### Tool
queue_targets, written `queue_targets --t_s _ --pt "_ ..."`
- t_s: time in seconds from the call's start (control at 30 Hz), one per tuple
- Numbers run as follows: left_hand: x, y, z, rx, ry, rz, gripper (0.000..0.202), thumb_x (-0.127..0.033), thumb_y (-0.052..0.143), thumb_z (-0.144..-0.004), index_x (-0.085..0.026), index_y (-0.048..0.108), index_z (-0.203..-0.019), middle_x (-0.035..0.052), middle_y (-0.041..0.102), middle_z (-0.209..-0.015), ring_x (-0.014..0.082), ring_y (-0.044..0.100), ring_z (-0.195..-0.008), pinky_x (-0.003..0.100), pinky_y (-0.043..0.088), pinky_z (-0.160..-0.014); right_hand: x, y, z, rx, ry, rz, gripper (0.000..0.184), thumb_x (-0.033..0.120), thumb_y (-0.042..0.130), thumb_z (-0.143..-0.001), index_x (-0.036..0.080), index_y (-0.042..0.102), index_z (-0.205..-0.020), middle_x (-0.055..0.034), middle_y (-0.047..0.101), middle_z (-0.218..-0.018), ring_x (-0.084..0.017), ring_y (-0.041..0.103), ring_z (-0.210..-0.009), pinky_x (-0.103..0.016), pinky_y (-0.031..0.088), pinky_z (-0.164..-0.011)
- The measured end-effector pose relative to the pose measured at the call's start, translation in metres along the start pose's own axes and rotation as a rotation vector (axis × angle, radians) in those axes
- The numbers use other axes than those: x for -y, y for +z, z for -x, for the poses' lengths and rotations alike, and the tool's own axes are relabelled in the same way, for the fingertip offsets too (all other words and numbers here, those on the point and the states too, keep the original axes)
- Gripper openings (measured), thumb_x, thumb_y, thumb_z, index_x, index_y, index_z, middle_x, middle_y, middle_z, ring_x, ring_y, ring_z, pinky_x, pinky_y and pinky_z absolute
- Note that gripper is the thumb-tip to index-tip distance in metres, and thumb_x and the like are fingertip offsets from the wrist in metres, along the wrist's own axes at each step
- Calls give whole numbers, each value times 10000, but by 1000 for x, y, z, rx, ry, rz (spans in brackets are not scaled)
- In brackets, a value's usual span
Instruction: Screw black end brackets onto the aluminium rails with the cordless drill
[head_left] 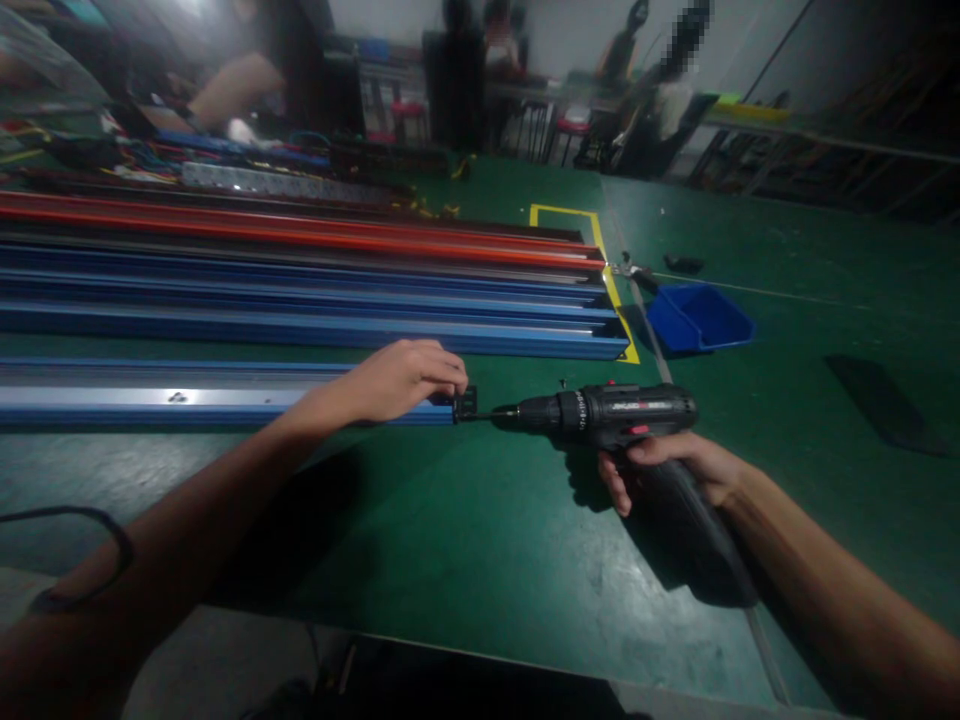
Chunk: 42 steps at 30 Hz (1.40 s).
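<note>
My right hand (679, 468) is closed round the grip of a black cordless drill (611, 412), which lies level with its bit pointing left. The bit meets a small black end piece (466, 403) at the right end of a long blue rail (187, 398) lying on the green bench. My left hand (401, 380) is closed over that rail end, fingers curled on top and pinching the black end piece.
A stack of long blue and red rails (315, 290) lies beyond the near rail. A blue plastic bin (701, 318) stands at the right of the stack, by yellow floor-tape markings (600, 250). A flat black piece (885, 400) lies far right. People sit at benches behind.
</note>
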<state>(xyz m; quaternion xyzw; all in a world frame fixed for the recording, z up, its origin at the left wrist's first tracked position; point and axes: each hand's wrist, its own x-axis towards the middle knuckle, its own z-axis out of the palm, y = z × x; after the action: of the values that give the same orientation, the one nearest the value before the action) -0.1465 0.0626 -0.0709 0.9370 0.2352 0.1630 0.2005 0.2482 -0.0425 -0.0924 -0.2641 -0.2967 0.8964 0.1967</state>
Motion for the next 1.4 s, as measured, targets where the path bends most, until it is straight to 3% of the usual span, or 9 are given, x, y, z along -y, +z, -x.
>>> queue_targets --t_s 1.4 --pt "1 0 0 -1 -4 9 223 -243 540 -1006 -247 749 -930 -4 756 -1034 164 609 -915 295 447 -835 0 4 2 -63 13 37 235 253 710 -915 47 712 -1026 -98 722 -887 -198 736 -802 -312 584 -769"
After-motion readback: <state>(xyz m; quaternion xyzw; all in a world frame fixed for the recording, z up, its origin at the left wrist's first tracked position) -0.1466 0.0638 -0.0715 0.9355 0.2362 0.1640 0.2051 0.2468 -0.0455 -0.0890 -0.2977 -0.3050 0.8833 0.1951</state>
